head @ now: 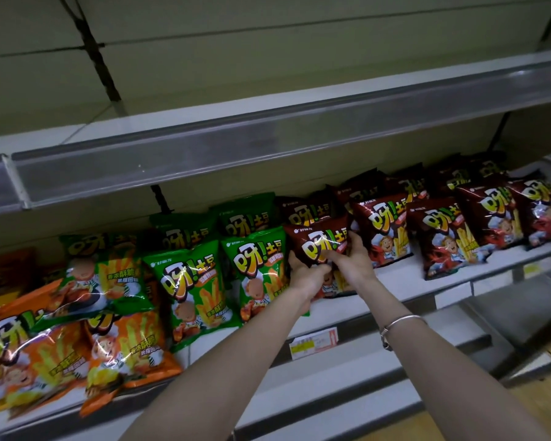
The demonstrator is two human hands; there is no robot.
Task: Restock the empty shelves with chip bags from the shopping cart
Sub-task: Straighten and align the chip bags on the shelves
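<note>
A dark red chip bag stands on the middle shelf, between the green bags and the other dark red ones. My left hand grips its lower left edge. My right hand grips its right side, fingers curled round the front; a silver bracelet sits on that wrist. Green bags fill the row to the left, orange bags lie further left. More dark red bags stand in a row to the right. The shopping cart is out of view.
The upper shelf juts out above the bags and holds nothing visible. Lower shelves step out below my forearms, with a price label on the shelf edge. Wooden floor shows at the lower right.
</note>
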